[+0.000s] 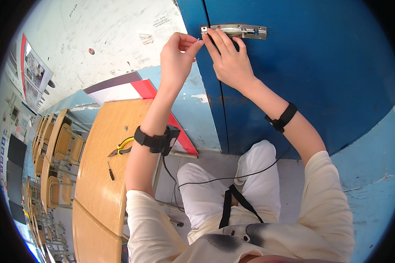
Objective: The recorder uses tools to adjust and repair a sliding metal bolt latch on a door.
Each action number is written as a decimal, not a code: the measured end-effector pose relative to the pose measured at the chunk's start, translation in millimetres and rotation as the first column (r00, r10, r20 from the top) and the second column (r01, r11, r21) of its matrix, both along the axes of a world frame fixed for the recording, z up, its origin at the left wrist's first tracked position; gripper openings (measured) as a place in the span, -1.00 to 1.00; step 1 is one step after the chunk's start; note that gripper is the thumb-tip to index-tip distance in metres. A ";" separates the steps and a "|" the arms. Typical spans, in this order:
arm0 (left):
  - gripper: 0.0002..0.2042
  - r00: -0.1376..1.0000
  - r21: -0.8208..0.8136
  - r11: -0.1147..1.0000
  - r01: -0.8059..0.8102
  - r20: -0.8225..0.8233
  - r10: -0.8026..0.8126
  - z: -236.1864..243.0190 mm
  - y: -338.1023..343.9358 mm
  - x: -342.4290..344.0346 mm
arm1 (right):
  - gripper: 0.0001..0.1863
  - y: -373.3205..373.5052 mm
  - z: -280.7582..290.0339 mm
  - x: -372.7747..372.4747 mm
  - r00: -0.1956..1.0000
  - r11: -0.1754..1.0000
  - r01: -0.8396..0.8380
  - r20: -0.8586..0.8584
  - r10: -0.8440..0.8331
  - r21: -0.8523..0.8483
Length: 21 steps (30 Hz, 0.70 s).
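Observation:
A metal bolt latch [256, 33] lies across the blue door [303, 65] near the top of the view. My right hand [230, 63] holds it against the door, fingertips pressed on its left half and partly covering it. My left hand [177, 57] is closed in a pinch just left of the latch, at the door's edge, on a tiny object [199, 40] too small to name clearly.
At lower left, a wooden desk [96, 175] bears yellow-handled pliers [125, 142], a screwdriver [111, 174] and small metal bits [125, 128]. Rows of chairs [63, 140] stand beyond. A marked white wall [114, 35] adjoins the door. A dark cable [215, 179] crosses my legs.

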<state>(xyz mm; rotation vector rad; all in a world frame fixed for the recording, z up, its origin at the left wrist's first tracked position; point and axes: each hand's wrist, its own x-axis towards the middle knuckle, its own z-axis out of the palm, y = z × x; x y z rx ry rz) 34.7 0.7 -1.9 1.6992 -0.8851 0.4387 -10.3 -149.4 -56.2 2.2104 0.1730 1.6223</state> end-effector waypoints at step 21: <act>-0.84 0.958 -0.103 0.982 -0.161 0.221 0.180 1.3 -28.0 20.0 | -0.47 0.3 -4.5 5.4 0.999 0.998 -0.042 0.033 0.041 0.056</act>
